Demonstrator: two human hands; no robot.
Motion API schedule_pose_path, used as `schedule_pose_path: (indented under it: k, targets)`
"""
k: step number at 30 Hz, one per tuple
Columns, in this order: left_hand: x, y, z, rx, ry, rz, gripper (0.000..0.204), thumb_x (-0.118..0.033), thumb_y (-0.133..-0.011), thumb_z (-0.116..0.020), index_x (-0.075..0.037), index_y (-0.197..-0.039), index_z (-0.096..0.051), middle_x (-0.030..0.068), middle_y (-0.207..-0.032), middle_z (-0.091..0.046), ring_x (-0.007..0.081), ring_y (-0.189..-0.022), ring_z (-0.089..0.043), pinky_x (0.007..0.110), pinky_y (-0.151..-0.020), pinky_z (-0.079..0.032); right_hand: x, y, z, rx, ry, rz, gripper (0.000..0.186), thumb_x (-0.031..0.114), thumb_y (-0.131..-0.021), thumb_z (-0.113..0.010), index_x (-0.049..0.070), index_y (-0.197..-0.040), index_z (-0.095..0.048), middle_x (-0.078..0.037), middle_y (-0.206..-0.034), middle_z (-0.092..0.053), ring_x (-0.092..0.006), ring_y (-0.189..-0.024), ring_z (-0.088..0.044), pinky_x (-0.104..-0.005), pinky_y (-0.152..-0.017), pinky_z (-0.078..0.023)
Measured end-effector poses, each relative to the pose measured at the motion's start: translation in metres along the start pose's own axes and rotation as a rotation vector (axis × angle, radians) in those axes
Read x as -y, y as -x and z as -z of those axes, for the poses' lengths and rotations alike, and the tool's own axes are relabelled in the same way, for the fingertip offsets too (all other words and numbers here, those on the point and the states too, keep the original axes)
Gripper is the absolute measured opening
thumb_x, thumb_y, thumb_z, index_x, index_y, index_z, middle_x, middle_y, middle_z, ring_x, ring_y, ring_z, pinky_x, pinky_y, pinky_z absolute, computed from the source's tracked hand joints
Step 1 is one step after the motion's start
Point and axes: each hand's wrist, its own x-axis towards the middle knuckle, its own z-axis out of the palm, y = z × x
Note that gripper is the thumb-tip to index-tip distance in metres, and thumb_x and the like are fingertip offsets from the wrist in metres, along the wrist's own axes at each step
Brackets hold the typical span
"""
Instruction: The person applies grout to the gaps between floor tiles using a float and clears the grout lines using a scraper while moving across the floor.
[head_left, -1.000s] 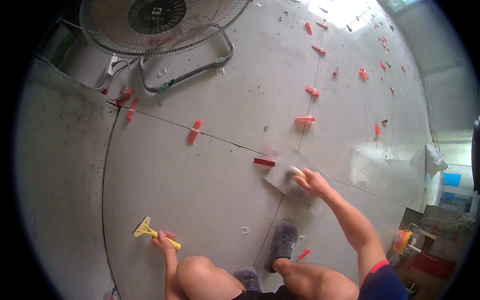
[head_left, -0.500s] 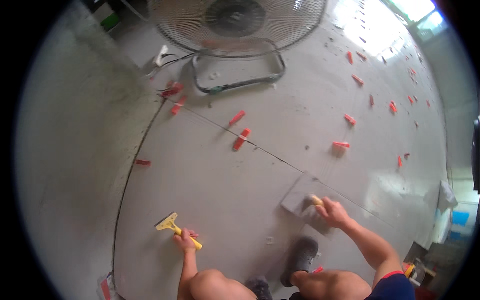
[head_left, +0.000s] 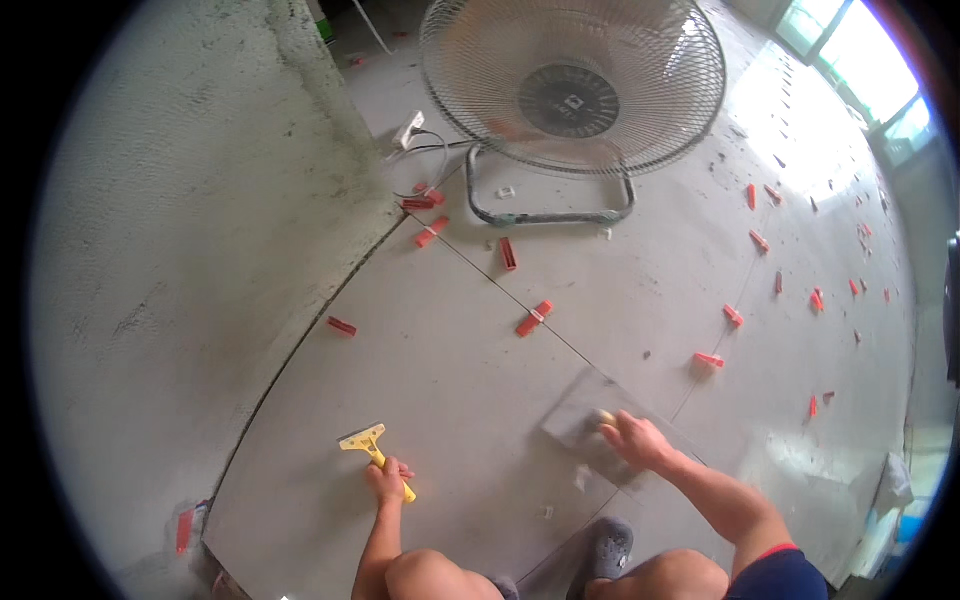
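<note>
My left hand [head_left: 388, 482] is closed round the yellow handle of a scraper [head_left: 364, 440]. Its wide head points away from me, over the grey tile floor [head_left: 450, 400]. Fingers wrapped round a pale yellowish handle, my right hand [head_left: 636, 440] grips a rectangular grey trowel [head_left: 575, 425]. The trowel's plate appears to lie flat across the tile joint and is a little blurred. A red levelling wedge [head_left: 535, 318] with a white clip straddles the same joint, farther up and to the left of the trowel.
A large floor fan [head_left: 570, 100] stands ahead, beside a white power strip [head_left: 408, 130] with cables. Several red wedges [head_left: 708, 360] are scattered on the right. Rough concrete [head_left: 200, 250] borders the tiles on the left. My shoe [head_left: 610, 550] rests near the trowel.
The view has shifted, so the fan and wedges sit lower and farther right. The trowel has slid along the joint toward the wedge. Both hands keep their tools.
</note>
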Motion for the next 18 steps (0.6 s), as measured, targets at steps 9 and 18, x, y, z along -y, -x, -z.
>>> schedule_pose_path:
  k: [9,18]
  targets:
    - [-0.002,0.017,-0.021,-0.170,-0.008,0.117,0.022,-0.012,-0.079,-0.053,0.007,-0.071,-0.059,0.0129,-0.064,-0.063,0.0225,-0.055,-0.066,0.032,-0.052,-0.054,0.020,-0.091,0.025,-0.045,0.131,0.183,0.052,0.055,-0.098,-0.047,0.004,-0.100,-0.058,-0.021,-0.083,-0.067,-0.0431,-0.080,-0.064,-0.0512,-0.070,-0.050]
    - [-0.069,0.041,-0.018,-0.271,0.130,-0.022,0.019,-0.011,-0.076,-0.058,0.008,-0.076,-0.062,0.0133,-0.070,-0.064,0.0228,-0.066,-0.067,0.030,-0.063,-0.054,-0.193,0.027,0.024,-0.308,-0.209,0.422,0.058,0.024,-0.093,-0.061,0.008,-0.145,-0.039,-0.021,-0.123,-0.061,-0.0361,-0.112,-0.061,-0.0418,-0.092,-0.050]
